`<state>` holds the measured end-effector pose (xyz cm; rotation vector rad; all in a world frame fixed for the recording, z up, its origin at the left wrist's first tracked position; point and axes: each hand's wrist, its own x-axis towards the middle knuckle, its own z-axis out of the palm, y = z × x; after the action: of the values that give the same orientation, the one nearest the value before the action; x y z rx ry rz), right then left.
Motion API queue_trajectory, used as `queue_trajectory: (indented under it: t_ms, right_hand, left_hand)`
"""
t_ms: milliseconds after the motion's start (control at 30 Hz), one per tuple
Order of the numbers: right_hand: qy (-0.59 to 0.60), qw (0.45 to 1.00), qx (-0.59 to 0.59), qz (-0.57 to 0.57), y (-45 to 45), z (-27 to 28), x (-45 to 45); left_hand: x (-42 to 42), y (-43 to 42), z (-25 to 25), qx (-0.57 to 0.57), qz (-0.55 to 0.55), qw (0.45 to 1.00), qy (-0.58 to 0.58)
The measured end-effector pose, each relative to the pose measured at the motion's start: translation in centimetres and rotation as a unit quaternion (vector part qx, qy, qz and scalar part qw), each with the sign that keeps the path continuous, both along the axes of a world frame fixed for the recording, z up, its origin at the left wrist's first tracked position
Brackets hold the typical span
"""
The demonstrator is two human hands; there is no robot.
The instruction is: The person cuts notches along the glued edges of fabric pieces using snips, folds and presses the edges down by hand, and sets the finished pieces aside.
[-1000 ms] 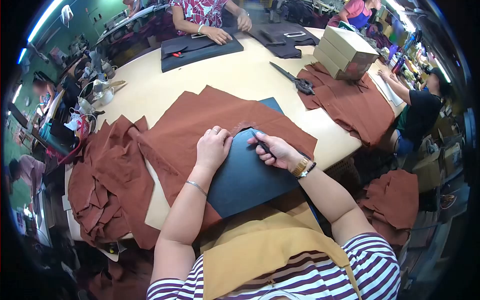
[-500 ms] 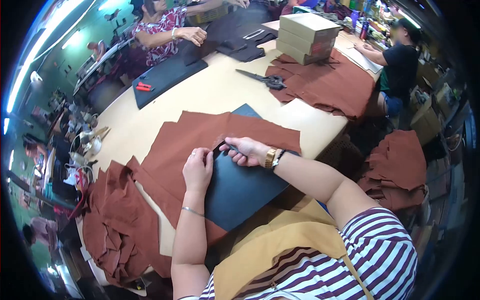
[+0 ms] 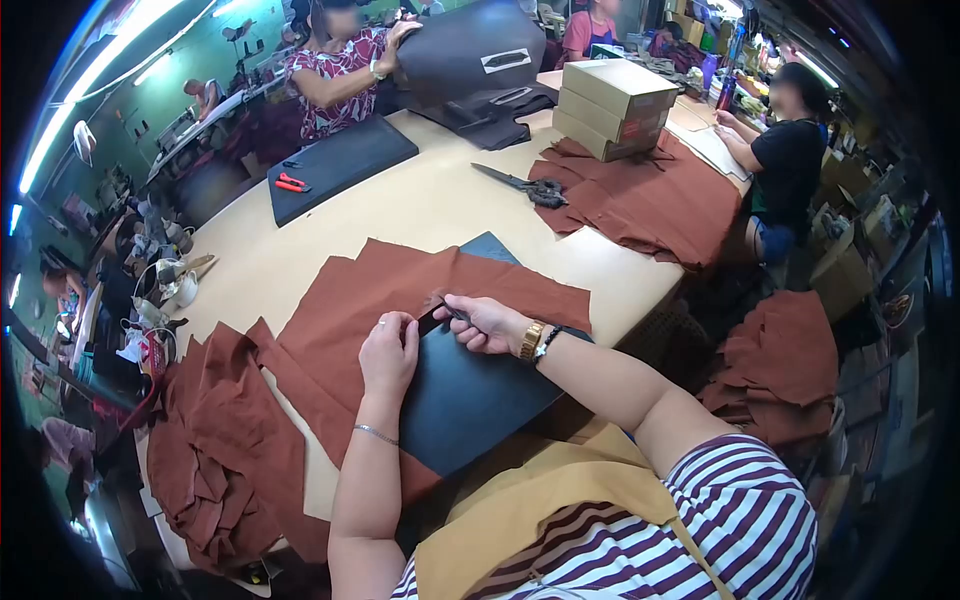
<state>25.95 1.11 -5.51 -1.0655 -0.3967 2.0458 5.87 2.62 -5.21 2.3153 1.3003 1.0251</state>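
My left hand (image 3: pixel 387 352) is closed, thumb and fingertips pinching one end of a narrow dark strip (image 3: pixel 430 320). Close beside it, my right hand (image 3: pixel 487 324) curls around a small dark tool, mostly hidden in the fingers, at the strip's other end. Both hands are above a dark, smooth board (image 3: pixel 480 385) that lies on the near edge of the table. A reddish-brown fabric piece (image 3: pixel 360 300) spreads under and beyond the board. A little loose brownish thread or lint shows by the right fingertips.
Crumpled brown fabric (image 3: pixel 225 440) lies at left. Across the table (image 3: pixel 400 215) are large black scissors (image 3: pixel 520 184), stacked boxes (image 3: pixel 610 110) on more brown fabric, and a dark board (image 3: pixel 340 165) with a red tool (image 3: pixel 292 183). Co-workers stand at the far side and right.
The camera view has tilted slightly. My hands stay together over the board, with more of the dark strip visible. Across the table, a co-worker now holds up a large dark panel.
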Motion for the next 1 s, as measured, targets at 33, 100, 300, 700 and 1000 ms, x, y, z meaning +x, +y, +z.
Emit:
queue_trajectory:
  t_ms: [33, 100, 300, 700, 1000]
  right_hand:
    - [-0.016, 1.0, 0.011, -0.001, -0.1, -0.1, 0.0]
    - [-0.047, 0.998, 0.033, -0.002, -0.5, 0.0, -0.1]
    - [-0.021, 0.999, 0.0, 0.028, -1.0, 1.0, 0.0]
    - [-0.08, 0.994, 0.068, 0.006, -1.3, 0.6, -0.5]
    - [-0.062, 0.997, 0.032, 0.034, -1.2, 1.5, -0.5]
  left_hand:
    - [0.0, 0.0, 0.0, 0.003, 0.0, 1.0, 0.003]
    - [-0.1, 0.0, 0.0, -0.001, 0.001, 1.0, -0.002]
    - [-0.1, 0.1, -0.1, 0.008, 0.002, 1.0, -0.009]
    - [-0.2, 0.2, -0.4, 0.007, 0.0, 1.0, -0.012]
    - [-0.2, 0.2, -0.3, 0.0, 0.005, 1.0, -0.013]
